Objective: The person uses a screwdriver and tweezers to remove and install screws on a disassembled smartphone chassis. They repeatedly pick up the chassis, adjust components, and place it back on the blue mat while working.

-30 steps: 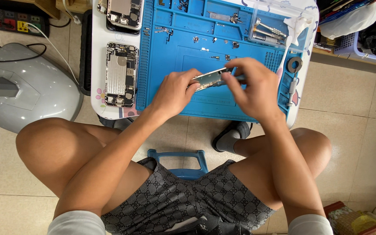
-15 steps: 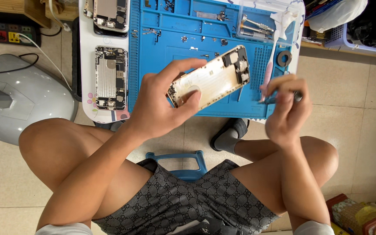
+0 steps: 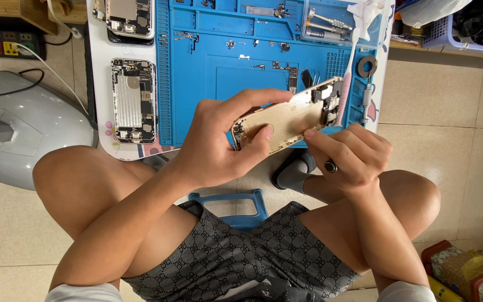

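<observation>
My left hand point(image 3: 219, 148) grips the gold, opened metal phone housing point(image 3: 289, 114) above the blue mat point(image 3: 208, 84); my right hand point(image 3: 350, 156) pinches its lower edge

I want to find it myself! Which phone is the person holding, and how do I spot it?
Look at the big blue mat on the small white table. Just in front of its near edge, the left hand holds a gold phone shell, and the right hand touches its lower edge. The other opened phones lie flat on the table; this one is lifted and tilted.
</observation>
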